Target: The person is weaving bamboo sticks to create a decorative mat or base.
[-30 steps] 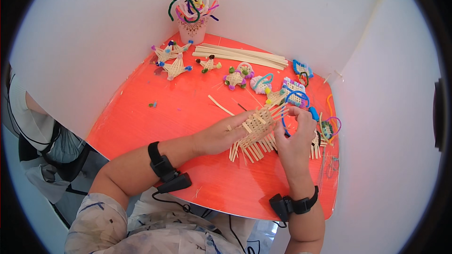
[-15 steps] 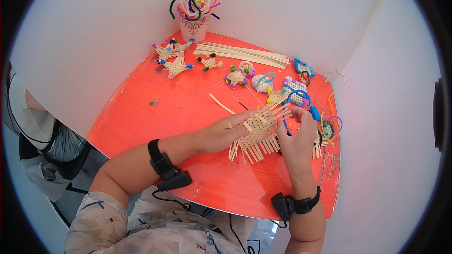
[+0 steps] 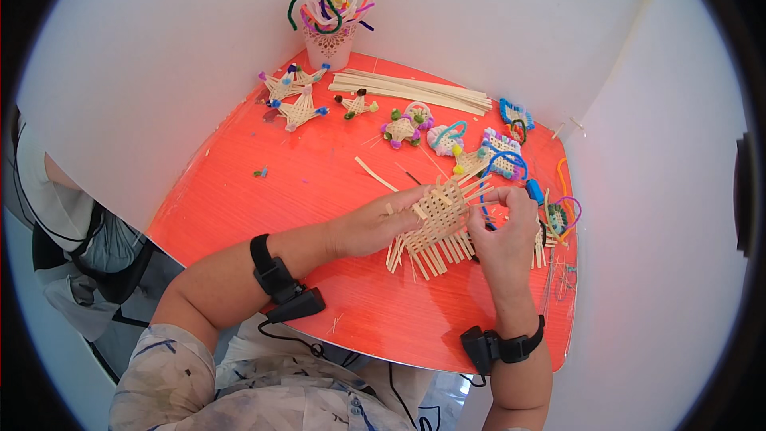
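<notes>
A: State the condition of the 2 hands.
B: Left hand grips the pale rectangular woven-strip panel above the red tabletop; right hand pinches a thin pale strip at the panel's edge.

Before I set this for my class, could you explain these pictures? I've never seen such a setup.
There is no machine: a person works with two bare hands. A fisheye camera on their head looks down, so straight edges bend. The left hand holds a woven piece with loose strip ends. The right hand is at its right edge; whether it grips one is unclear. On the red table lie pale flat strips, woven stars and small ornaments trimmed in bright colours. At the back stands a cup of fuzzy coloured stems.
</notes>
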`<state>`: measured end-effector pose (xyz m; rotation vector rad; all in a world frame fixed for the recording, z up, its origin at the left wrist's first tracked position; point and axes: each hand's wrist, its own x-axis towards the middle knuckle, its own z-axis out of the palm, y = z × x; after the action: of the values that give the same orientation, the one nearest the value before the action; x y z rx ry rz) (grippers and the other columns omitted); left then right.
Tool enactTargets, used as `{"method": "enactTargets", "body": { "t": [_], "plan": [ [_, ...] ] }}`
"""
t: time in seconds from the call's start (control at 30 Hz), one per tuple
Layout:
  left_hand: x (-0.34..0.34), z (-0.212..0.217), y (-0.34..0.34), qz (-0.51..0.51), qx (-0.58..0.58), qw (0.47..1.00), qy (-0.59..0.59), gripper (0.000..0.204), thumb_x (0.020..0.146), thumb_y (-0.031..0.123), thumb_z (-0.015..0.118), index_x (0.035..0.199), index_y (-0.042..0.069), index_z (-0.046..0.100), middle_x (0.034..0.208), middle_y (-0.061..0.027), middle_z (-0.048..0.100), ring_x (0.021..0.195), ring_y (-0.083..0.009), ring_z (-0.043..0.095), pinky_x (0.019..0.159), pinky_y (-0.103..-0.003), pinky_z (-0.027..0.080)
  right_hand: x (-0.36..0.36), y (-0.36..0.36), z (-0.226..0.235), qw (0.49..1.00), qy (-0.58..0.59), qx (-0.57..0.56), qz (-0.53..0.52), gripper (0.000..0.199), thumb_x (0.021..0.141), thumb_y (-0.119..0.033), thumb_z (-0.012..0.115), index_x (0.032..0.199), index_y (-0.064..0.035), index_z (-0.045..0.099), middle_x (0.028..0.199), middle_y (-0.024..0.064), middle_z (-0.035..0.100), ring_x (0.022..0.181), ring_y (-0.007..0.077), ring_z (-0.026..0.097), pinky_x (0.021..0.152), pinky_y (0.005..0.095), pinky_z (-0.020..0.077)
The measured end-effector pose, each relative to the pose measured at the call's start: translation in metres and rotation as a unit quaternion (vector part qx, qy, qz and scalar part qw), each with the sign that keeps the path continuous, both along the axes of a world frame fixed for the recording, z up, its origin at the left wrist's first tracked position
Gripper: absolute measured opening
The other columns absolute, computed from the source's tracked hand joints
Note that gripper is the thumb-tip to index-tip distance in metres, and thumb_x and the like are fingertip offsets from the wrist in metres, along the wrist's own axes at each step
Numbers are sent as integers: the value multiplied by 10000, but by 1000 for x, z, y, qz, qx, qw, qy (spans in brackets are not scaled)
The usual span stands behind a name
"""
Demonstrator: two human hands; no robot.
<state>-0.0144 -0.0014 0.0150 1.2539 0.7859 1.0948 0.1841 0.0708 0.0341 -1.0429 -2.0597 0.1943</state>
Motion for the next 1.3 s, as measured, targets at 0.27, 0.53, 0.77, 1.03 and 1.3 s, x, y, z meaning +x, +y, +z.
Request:
{"method": "enactTargets", "body": {
  "t": [0.27, 0.53, 0.77, 1.03, 1.3],
  "plan": [
    [-2, 3, -2, 3, 16, 999, 29, 520, 986, 119, 430, 1465, 13, 260, 1400, -99, 456, 1297, -163, 424, 1071, -319, 351, 1, 0, 2, 1000, 3, -5, 14, 228, 694, -105, 739, 843, -90, 566, 873, 43, 549, 911, 254, 503, 817, 396, 351],
    [-1, -3, 2, -5, 18, 1000, 1, 519, 983, 97, 423, 1465, 6, 253, 1404, -105, 454, 1291, -164, 433, 1076, -318, 348, -2, 0, -1, 998, -35, 60, 3, 223, 677, -98, 732, 800, -106, 547, 834, 45, 533, 895, 253, 503, 817, 400, 343],
    [8, 4, -2, -13, -11, 998, -55, 544, 958, 58, 397, 1475, 15, 233, 1391, -94, 462, 1274, -153, 448, 1067, -317, 363, -3, -3, 0, 995, -36, 97, -7, 247, 652, -85, 743, 791, -121, 542, 821, 18, 522, 918, 243, 482, 840, 409, 307],
    [14, 1, -4, -8, -8, 998, -61, 571, 942, 42, 366, 1486, 17, 196, 1379, -96, 466, 1260, -140, 458, 1053, -304, 380, -6, -8, 7, 990, -37, 131, -21, 231, 640, -71, 758, 737, -126, 555, 895, -3, 566, 1000, 255, 466, 848, 426, 278],
    [12, -7, -3, 7, 6, 998, -59, 531, 997, 86, 385, 1488, 23, 193, 1429, -92, 422, 1292, -154, 429, 1075, -318, 352, -5, -10, 7, 992, -20, 121, 2, 231, 659, -71, 770, 750, -125, 565, 919, -2, 580, 1014, 250, 465, 859, 424, 270]
  ]
}}
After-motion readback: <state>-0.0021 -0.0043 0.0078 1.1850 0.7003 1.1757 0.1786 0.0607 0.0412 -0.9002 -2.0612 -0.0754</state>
